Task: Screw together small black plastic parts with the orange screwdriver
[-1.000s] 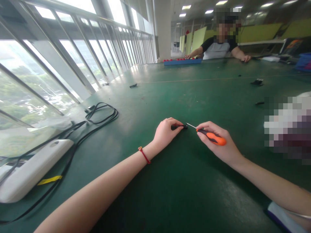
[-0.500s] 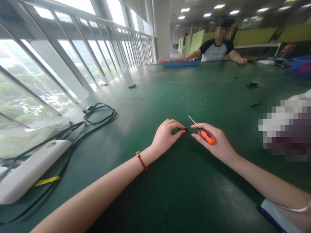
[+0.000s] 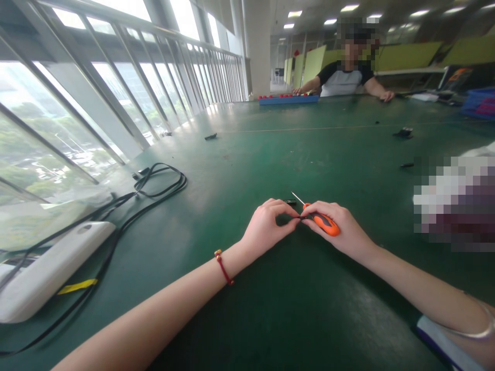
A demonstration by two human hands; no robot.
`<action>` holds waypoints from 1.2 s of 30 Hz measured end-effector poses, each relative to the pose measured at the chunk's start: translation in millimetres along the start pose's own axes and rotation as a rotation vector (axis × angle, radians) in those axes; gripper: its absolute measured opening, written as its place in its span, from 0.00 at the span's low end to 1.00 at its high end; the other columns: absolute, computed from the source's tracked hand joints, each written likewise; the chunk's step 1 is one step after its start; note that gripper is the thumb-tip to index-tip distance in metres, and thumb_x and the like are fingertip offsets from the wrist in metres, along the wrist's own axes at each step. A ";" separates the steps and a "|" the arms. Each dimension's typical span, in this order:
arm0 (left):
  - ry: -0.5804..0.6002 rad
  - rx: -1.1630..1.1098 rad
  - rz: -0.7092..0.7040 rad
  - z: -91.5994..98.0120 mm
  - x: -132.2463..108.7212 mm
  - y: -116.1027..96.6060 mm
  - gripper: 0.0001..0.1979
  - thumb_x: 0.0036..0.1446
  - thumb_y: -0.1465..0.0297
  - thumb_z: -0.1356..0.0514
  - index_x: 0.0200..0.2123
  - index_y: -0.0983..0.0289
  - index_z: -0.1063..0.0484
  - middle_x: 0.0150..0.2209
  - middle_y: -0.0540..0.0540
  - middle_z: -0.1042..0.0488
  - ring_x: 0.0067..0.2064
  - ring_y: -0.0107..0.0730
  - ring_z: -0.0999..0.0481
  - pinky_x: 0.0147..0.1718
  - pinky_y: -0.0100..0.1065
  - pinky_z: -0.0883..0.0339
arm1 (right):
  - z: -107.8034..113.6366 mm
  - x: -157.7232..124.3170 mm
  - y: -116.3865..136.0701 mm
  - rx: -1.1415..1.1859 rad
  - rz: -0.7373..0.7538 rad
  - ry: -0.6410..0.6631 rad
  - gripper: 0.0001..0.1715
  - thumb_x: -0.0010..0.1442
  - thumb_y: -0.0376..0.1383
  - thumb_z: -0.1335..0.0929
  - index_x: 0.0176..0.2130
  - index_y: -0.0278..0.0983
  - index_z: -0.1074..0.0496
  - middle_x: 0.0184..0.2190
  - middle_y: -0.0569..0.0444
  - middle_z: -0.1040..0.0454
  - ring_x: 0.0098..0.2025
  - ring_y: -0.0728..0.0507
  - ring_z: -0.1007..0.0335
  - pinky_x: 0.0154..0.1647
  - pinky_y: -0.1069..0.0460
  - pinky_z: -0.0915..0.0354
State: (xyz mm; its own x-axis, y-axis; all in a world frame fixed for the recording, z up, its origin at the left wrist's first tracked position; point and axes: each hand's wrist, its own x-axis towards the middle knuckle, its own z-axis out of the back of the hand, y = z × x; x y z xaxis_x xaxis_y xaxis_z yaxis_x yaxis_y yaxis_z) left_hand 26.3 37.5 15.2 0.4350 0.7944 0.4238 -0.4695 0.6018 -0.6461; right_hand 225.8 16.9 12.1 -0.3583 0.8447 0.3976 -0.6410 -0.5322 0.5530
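Observation:
My left hand [image 3: 267, 226], a red cord bracelet at its wrist, pinches a tiny dark piece [image 3: 301, 217] between thumb and fingertips. The piece is too small to name. My right hand [image 3: 335, 222] is closed around a screwdriver [image 3: 327, 225] with an orange and black handle; its thin metal shaft points up and to the left, away from the piece. The right thumb and fingertips meet the same tiny piece from the other side. Just beyond the left fingers, a small black part [image 3: 290, 202] lies on the green table [image 3: 240, 170].
A white power strip [image 3: 58, 270] and looped black cables [image 3: 160, 180] lie at the left, beside a railing [image 3: 162, 67]. Small black parts [image 3: 404, 133] are scattered farther off. Across the table sits a person [image 3: 344, 80] near a blue tray [image 3: 288, 100]. A blurred bundle [image 3: 460, 206] is at the right.
My hands have come together at the fingertips, slightly nearer to me. The left hand held a black part before; now a black part lies beyond its fingers and a tiny piece is in the pinch.

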 end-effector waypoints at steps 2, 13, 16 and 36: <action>0.012 -0.002 0.019 -0.1 0.3 0.0 0.03 0.54 0.71 0.37 0.32 0.62 0.23 0.35 0.52 0.22 0.40 0.34 0.26 0.41 0.35 0.33 | -0.5 -0.1 -0.7 -0.003 0.005 -0.010 0.03 0.59 0.35 0.31 0.37 0.39 0.28 0.37 0.56 0.23 0.38 0.45 0.27 0.42 0.48 0.37; 0.028 -0.016 0.029 -1.6 0.6 2.0 0.03 0.53 0.70 0.37 0.31 0.62 0.23 0.35 0.52 0.22 0.39 0.34 0.26 0.41 0.36 0.33 | 0.5 0.4 2.7 0.026 -0.009 0.010 0.05 0.58 0.35 0.31 0.38 0.39 0.29 0.37 0.56 0.24 0.38 0.44 0.28 0.43 0.49 0.38; 0.023 0.025 0.009 -2.0 -0.2 2.1 0.02 0.53 0.71 0.37 0.31 0.62 0.24 0.35 0.52 0.23 0.39 0.34 0.27 0.41 0.36 0.33 | 0.5 0.6 2.5 0.026 -0.016 0.029 0.04 0.59 0.35 0.31 0.37 0.39 0.29 0.37 0.56 0.24 0.38 0.44 0.28 0.43 0.49 0.38; 0.019 0.327 0.023 -6.3 19.5 9.6 0.06 0.55 0.69 0.39 0.33 0.60 0.21 0.46 0.53 0.25 0.48 0.39 0.29 0.48 0.41 0.32 | 5.0 1.4 1.0 0.074 -0.099 -0.175 0.08 0.59 0.33 0.34 0.41 0.38 0.28 0.39 0.52 0.24 0.38 0.46 0.28 0.40 0.52 0.35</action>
State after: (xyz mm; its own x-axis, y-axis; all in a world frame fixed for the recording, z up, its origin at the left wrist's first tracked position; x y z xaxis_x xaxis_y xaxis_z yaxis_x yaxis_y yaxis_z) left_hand 35.2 58.2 13.3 0.4340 0.8084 0.3976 -0.7002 0.5804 -0.4158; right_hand 228.1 17.2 16.8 -0.1688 0.8738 0.4560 -0.6132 -0.4554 0.6455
